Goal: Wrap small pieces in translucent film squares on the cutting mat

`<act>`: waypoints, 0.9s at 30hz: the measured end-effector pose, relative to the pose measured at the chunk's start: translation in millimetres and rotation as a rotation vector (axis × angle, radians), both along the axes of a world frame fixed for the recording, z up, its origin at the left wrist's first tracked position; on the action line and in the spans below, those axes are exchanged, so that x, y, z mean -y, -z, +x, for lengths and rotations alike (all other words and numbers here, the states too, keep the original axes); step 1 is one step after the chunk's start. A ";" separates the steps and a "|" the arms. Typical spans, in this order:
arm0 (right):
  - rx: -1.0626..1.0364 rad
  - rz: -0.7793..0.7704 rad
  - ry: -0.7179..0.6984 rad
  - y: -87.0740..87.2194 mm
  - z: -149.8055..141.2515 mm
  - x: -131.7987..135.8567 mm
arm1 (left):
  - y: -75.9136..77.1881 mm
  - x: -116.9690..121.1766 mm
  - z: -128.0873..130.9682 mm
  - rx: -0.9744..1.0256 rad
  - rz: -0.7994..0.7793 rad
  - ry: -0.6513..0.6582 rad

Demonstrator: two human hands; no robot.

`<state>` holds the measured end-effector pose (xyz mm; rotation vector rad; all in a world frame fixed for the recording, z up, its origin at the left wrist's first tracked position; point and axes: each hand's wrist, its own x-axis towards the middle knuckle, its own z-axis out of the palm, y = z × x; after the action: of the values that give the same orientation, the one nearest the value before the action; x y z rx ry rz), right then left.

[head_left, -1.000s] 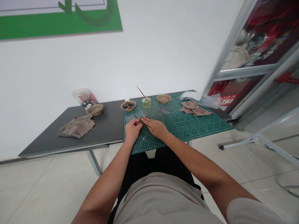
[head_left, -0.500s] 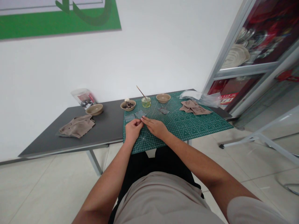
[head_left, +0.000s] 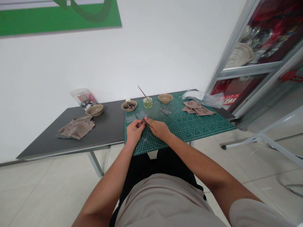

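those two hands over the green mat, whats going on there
The left hand and right hand meet over the green mat, fingertips pinching something small and dark, too hidden to name. Just beyond them lie flat grey pieces. Farther back stand a bowl of dark bits, a glass of yellowish liquid with a thin stick in it, and a bowl.
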<state>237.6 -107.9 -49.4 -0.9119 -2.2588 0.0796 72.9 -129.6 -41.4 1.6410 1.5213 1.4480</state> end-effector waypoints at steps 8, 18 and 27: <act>-0.012 0.045 -0.083 0.2 -1.2 -2.0 | -5.9 1.4 1.9 -0.123 0.009 -0.016; -0.036 -0.076 -0.041 -3.5 0.9 -2.0 | -4.2 -0.5 3.5 0.073 -0.001 0.046; -0.026 -0.107 0.005 -1.6 2.4 -3.9 | -1.9 -2.0 4.0 0.167 0.031 0.080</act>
<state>239.9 -104.1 -47.8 -0.9668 -2.2461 0.2101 76.9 -127.5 -39.5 1.5386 1.3338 1.5309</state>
